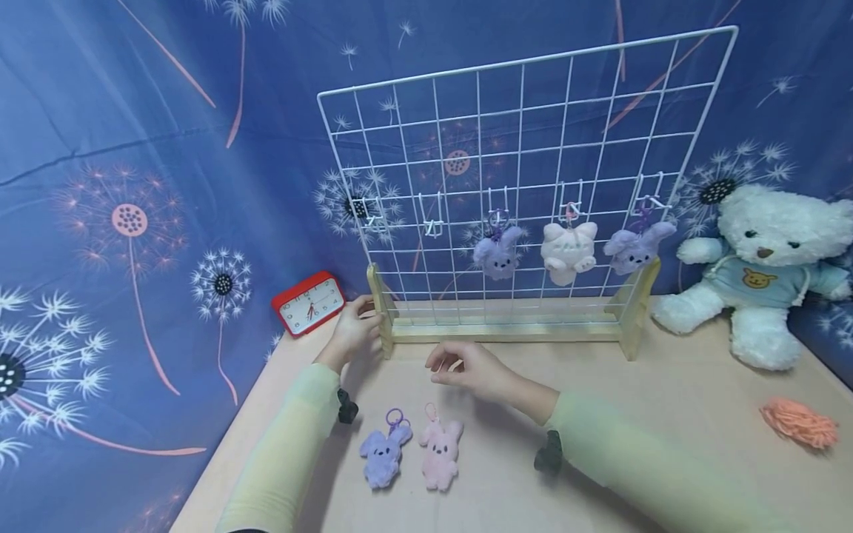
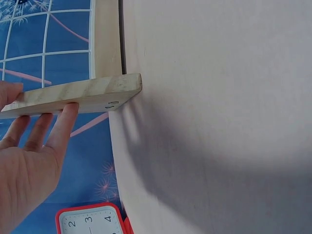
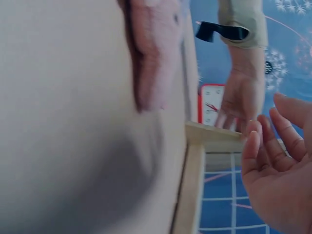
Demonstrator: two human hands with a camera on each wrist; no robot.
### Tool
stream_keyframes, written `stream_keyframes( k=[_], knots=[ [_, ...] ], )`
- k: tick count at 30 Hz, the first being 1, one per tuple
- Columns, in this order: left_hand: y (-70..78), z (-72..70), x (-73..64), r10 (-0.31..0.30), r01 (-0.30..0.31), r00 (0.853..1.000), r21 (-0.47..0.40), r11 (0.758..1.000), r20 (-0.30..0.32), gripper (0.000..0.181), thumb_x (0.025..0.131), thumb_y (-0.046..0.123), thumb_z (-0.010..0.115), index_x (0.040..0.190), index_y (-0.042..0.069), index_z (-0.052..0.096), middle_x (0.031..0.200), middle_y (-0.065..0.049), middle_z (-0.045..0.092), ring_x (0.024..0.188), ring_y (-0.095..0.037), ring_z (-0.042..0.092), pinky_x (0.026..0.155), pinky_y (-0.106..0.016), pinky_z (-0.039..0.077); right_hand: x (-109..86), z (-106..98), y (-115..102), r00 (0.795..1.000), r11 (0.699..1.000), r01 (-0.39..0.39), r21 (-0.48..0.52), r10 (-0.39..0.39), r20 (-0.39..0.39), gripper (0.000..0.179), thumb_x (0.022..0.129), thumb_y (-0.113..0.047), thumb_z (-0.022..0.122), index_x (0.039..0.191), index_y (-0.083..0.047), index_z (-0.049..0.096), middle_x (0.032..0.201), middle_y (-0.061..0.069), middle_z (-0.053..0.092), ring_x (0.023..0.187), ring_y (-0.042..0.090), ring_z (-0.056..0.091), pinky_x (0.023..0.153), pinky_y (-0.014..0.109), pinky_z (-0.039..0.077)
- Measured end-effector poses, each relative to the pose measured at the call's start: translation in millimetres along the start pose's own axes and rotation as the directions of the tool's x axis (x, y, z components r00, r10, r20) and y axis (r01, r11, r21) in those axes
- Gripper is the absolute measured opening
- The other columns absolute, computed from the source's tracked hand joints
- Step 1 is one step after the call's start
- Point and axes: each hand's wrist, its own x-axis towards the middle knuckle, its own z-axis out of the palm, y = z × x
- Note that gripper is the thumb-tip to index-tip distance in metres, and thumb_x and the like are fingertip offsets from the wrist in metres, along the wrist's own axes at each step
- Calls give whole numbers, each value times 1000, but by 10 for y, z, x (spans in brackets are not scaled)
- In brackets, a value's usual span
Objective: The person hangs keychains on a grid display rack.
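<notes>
My left hand (image 1: 352, 333) grips the left wooden upright (image 1: 380, 314) of a white wire grid rack (image 1: 478, 118). The left wrist view shows thumb and fingers on opposite sides of that wooden end piece (image 2: 105, 91). In front of the rack's base hovers my right hand (image 1: 474, 368), its fingers loosely bent around nothing, as the right wrist view confirms. A purple plush keychain (image 1: 382, 459) and a pink one (image 1: 440, 455) lie on the table below the hands. On the rack hang a purple plush (image 1: 498, 255), a white one (image 1: 569, 252) and another purple one (image 1: 638, 250).
Two hooks on the rack's left, a far-left hook (image 1: 371, 218) and its neighbour (image 1: 433, 226), hold nothing. Beside my left hand stands a red clock (image 1: 309, 303). A white teddy bear (image 1: 760, 277) sits at the right, behind a bundle of orange yarn (image 1: 798, 423).
</notes>
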Motion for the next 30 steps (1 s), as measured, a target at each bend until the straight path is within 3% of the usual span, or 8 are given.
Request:
stream_keyframes(
  k=[6, 11, 15, 20, 30],
  knots=[
    [17, -11, 14, -13, 13, 1000, -9, 1000, 17, 50, 97, -3, 61, 145, -7, 47, 141, -31, 52, 130, -43, 51, 111, -48, 43, -8, 185, 142, 995, 997, -68, -30, 70, 64, 17, 90, -6, 75, 105, 1, 72, 101, 12, 71, 88, 13, 63, 81, 28, 55],
    [104, -12, -44, -22, 23, 999, -5, 1000, 36, 50, 97, -3, 60, 145, -9, 46, 142, -32, 50, 131, -44, 51, 110, -48, 44, -4, 320, 251, 991, 991, -115, -62, 119, 62, 16, 87, -5, 78, 102, -1, 73, 92, 2, 70, 82, 13, 62, 78, 25, 52],
    [168, -8, -79, -18, 18, 999, 5, 1000, 40, 48, 97, -4, 60, 143, -10, 46, 141, -33, 51, 129, -43, 52, 108, -46, 46, 11, 388, 311, 987, 985, -144, -95, 150, 61, 18, 86, -3, 78, 104, -1, 74, 92, 2, 71, 82, 12, 61, 79, 25, 52],
    [11, -12, 6, -12, 12, 1000, 2, 1000, 27, 49, 98, -1, 61, 145, -7, 46, 142, -31, 51, 130, -43, 51, 110, -47, 44, 24, 442, 339, 985, 977, -152, -148, 162, 56, 18, 85, -4, 79, 103, -2, 75, 90, -1, 72, 80, 8, 60, 79, 25, 53],
    [-18, -4, 17, -13, 13, 1000, 0, 1000, 5, 48, 97, -3, 60, 144, -6, 48, 139, -29, 54, 128, -40, 54, 109, -46, 45, 52, 482, 361, 974, 963, -201, -177, 216, 70, 18, 81, -4, 83, 97, -5, 76, 85, -3, 63, 77, 9, 55, 71, 24, 50]
  ],
)
